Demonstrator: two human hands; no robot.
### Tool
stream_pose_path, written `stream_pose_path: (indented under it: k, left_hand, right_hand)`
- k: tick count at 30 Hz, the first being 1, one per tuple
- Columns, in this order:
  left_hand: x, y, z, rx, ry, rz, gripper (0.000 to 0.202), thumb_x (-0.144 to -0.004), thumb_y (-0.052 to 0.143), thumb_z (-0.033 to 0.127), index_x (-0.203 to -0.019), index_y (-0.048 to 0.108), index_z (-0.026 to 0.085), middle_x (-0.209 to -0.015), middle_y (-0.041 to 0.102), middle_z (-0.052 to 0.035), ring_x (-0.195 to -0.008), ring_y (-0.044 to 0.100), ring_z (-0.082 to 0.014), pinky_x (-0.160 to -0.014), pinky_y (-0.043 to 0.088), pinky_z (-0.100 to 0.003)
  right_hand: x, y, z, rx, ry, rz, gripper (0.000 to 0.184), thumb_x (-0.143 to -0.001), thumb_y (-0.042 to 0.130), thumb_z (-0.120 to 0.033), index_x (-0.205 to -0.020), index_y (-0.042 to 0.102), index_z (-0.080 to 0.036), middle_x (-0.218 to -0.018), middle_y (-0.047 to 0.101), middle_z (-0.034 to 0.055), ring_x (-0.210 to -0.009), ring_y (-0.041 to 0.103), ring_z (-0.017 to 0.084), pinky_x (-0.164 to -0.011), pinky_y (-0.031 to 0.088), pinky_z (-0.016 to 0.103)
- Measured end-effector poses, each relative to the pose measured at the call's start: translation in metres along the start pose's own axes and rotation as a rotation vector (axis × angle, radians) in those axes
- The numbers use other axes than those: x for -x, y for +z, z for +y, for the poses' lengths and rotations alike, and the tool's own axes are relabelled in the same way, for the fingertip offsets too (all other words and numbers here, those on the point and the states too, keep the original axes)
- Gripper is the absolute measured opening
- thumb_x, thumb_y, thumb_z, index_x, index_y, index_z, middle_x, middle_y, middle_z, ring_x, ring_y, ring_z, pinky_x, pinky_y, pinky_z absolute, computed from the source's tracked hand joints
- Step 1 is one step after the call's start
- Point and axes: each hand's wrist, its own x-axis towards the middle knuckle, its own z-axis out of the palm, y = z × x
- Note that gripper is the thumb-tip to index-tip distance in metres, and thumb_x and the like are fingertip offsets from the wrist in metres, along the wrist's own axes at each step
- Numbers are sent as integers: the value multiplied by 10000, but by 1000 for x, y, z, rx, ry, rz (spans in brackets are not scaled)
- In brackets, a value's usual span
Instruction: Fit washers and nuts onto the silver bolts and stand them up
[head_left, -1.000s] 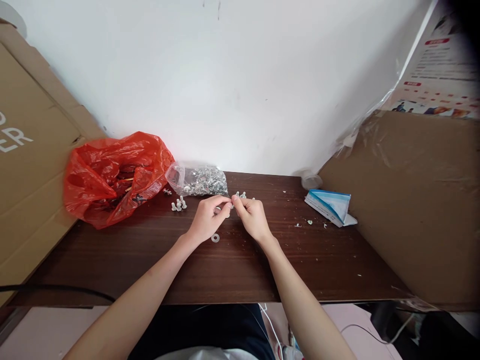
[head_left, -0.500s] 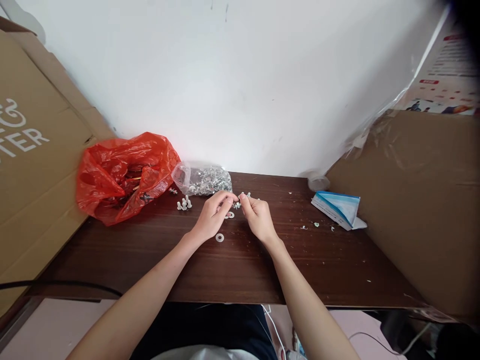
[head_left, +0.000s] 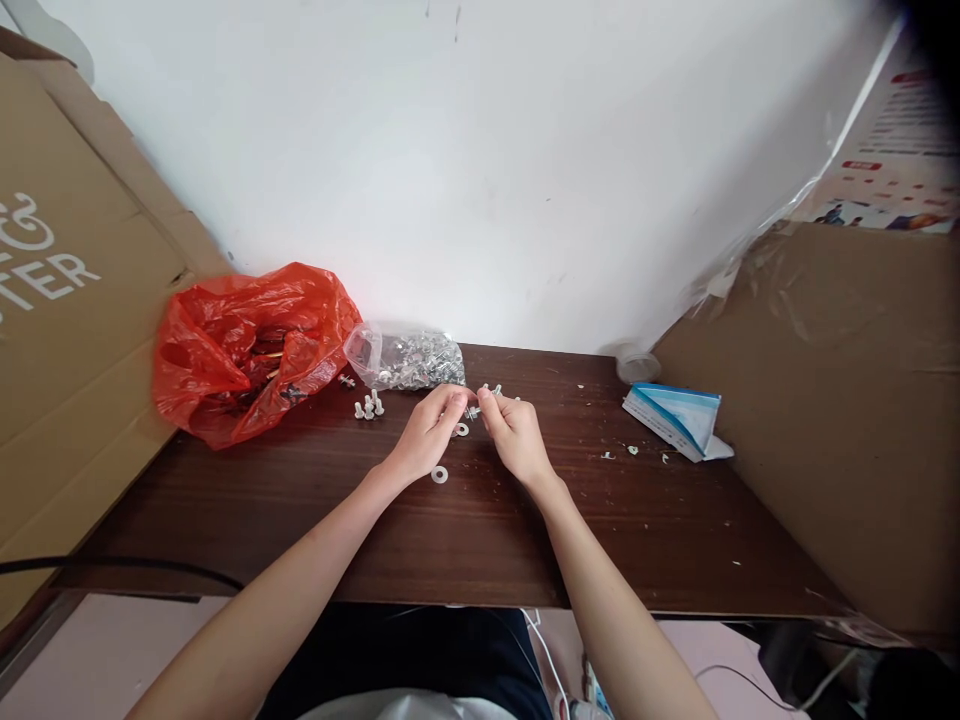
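Observation:
My left hand (head_left: pixel 429 428) and my right hand (head_left: pixel 516 432) are raised over the middle of the dark table, fingertips almost meeting. Both are closed, thumbs pressed to the fingers; whatever is pinched there is too small or hidden to name. Small metal pieces (head_left: pixel 472 412) show in the gap between the hands. Below the left fingers lie flat washers, one (head_left: pixel 462 430) close by and another (head_left: pixel 439 475) nearer to me. Several bolts (head_left: pixel 368 406) stand in a group to the left. More bolt-like pieces (head_left: pixel 496 390) peek out behind the right hand.
Behind my left hand lies a clear bag of metal hardware (head_left: pixel 420 360), beside an open red plastic bag (head_left: pixel 330 310). A blue-and-white packet (head_left: pixel 675 415) and a clear round container (head_left: pixel 637 364) sit at right. Cardboard boxes (head_left: pixel 817 400) flank the table; scraps (head_left: pixel 633 450) dot it.
My left thumb and fingers have drawn closer together, with the index finger less stretched toward the right hand. The right hand holds nearly the same place.

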Motion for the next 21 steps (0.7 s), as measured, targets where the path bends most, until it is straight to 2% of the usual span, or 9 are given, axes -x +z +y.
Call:
stream_pose_path:
  k: [3,6,10,14,17,19,21]
  left_hand:
    - [0,0,-1,21,38,6,427,-931,384,508,-937,618,151,-1012,602,-90,-951,573,-192,-734,532,-274]
    - [-1,0,-1,3,5,9,486,-926,363,539,-888,633,138,-999,610,-101,-953,579,-200,-725,526,-275]
    - [-1,-1,1,30,23,45,463,-927,372,534,-993,626,152,-1040,604,-95,-968,579,-194,-750,526,-283]
    - [-1,-1,-1,36,35,20,507,-933,344,542,-893,654,142,-1058,603,-106,-977,584,-200,-750,522,-288]
    - [-1,-2,-2,-14,12,43,501,-941,335,530,-961,657,147,-1039,619,-108,-975,587,-205,-746,518,-294]
    - [-1,-2,0,-18,72,69,466,-946,347,509,-1011,646,158,-1056,612,-105,-990,581,-202,-778,513,-301]
    - [-1,-2,3,-10,128,62,458,-945,351,504,-971,653,161,-1075,602,-104,-1015,573,-202,-816,505,-306]
  right_hand:
    - [0,0,0,-1,2,5,557,-930,336,-549,-521,352,-170,-487,366,-21,-488,330,82,-508,247,239]
    - [0,0,-1,-10,3,-5,555,-931,343,-541,-521,361,-167,-491,388,-20,-491,348,81,-519,270,235]
    - [-1,0,0,-17,14,3,554,-928,350,-542,-518,350,-168,-494,380,-22,-488,335,79,-511,263,234]
    - [-1,0,1,-31,16,3,549,-929,346,-544,-529,357,-168,-495,380,-23,-489,336,79,-509,262,233]
    - [-1,-1,0,-31,20,4,553,-925,344,-556,-528,349,-170,-496,374,-22,-493,332,80,-508,258,234]
    - [-1,-1,0,-28,22,11,554,-923,346,-557,-527,346,-170,-497,373,-22,-494,330,79,-509,257,233]
    - [-1,-1,-1,-24,22,15,552,-923,346,-557,-531,351,-169,-498,374,-22,-493,330,79,-510,255,232]
